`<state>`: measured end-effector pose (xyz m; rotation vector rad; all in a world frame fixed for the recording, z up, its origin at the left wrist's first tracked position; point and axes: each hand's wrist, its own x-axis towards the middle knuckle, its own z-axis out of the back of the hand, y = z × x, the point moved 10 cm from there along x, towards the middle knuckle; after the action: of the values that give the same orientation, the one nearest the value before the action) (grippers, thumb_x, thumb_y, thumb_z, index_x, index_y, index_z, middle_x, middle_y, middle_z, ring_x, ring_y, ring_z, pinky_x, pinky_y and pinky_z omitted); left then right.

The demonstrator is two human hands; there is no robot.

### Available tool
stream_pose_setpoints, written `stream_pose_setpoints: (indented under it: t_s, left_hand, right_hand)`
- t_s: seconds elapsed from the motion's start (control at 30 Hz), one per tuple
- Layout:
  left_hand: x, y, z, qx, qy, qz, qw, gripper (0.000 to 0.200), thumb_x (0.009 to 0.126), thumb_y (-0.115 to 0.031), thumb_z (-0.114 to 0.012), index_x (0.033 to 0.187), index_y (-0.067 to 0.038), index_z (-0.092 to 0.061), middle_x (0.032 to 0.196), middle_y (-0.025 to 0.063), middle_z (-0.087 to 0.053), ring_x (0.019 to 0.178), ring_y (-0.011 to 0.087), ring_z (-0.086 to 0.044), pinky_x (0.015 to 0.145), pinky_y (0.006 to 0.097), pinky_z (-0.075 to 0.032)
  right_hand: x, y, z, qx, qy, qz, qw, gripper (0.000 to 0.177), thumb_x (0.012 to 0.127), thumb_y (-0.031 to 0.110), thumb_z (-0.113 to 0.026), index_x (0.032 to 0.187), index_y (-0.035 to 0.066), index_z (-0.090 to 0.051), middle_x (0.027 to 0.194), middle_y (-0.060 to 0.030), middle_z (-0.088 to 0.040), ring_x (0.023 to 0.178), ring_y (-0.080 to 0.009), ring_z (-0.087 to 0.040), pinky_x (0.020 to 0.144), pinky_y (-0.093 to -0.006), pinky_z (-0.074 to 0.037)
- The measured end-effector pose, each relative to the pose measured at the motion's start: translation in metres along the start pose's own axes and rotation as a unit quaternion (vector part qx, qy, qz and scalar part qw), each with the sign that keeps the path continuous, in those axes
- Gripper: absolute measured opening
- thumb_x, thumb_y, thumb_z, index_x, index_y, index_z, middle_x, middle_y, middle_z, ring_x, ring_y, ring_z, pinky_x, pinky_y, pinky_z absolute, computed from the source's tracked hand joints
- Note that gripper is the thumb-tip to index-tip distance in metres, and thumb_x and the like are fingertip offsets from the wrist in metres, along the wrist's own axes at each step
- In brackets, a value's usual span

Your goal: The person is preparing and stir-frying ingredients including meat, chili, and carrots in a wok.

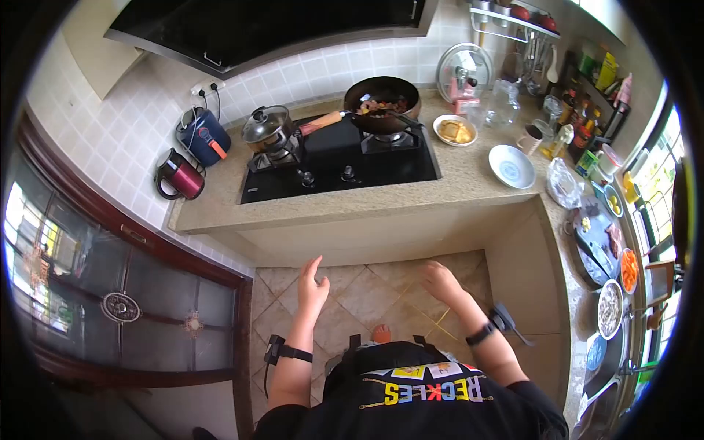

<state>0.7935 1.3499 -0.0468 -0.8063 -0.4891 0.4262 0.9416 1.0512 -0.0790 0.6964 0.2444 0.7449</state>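
Observation:
My left hand [313,287] hangs in the air before the counter front, fingers and thumb apart, with nothing in it. To its right, my right hand [441,283] is held at about the same height, its fingers curled in and no object visible in them. Both hands are away from the counter. Beyond them is the black gas stove [330,172]. A dark wok [382,82] with food and a spatula in it sits on the right burner. On the left burner stands a lidded pot [268,128] with a wooden handle.
A plate of yellow food [455,130] and a white bowl [512,167] stand right of the stove. A red kettle [182,176] is at the left. Along the right counter are bottles [585,132], a bowl of orange pieces [628,270] and a cutting board with a cleaver [598,242].

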Motion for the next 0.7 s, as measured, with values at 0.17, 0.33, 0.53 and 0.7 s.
stream_pose_setpoints:
  t_s: [0.17,0.33,0.53,0.7]
  left_hand:
    - [0.054,0.004,0.029,-0.002,-0.014,0.067,0.998,0.046,0.075,0.001,-0.060,0.121,-0.008,-0.057,0.123,0.0167,-0.054,0.110,0.0288,-0.055,0.088,0.0361,-0.048]
    - [0.113,0.026,0.017,-0.098,-0.001,0.110,0.989,0.037,0.084,0.002,-0.056,0.120,-0.006,-0.057,0.118,0.0093,-0.059,0.097,0.0176,-0.061,0.084,0.0247,-0.048]
    - [0.196,0.019,0.019,-0.177,-0.054,0.091,0.979,0.034,0.084,0.002,-0.057,0.117,-0.007,-0.060,0.110,0.0071,-0.060,0.093,0.0151,-0.061,0.079,0.0261,-0.048]
    - [0.269,-0.002,0.023,-0.181,-0.163,0.040,0.969,0.044,0.082,0.003,-0.059,0.124,-0.009,-0.054,0.118,0.0072,-0.049,0.096,0.0163,-0.053,0.080,0.0281,-0.048]
  right_hand:
    - [0.172,0.059,-0.030,0.041,-0.026,0.035,0.998,0.044,0.079,0.013,-0.063,0.122,0.006,-0.056,0.121,-0.0229,-0.054,0.109,-0.0395,-0.053,0.093,-0.0427,-0.045]
    - [0.300,0.067,-0.041,-0.045,-0.067,0.067,0.994,0.051,0.079,0.004,-0.059,0.129,0.008,-0.049,0.135,-0.0210,-0.042,0.111,-0.0379,-0.051,0.094,-0.0422,-0.044]
    - [0.374,0.048,-0.068,-0.112,-0.033,0.141,0.983,0.041,0.077,0.001,-0.056,0.117,0.008,-0.057,0.131,-0.0140,-0.047,0.111,-0.0320,-0.052,0.094,-0.0389,-0.046]
    - [0.397,0.054,-0.063,-0.112,-0.053,0.173,0.977,0.012,0.075,0.006,-0.059,0.086,0.006,-0.061,0.097,-0.0118,-0.057,0.097,-0.0290,-0.056,0.084,-0.0364,-0.048]
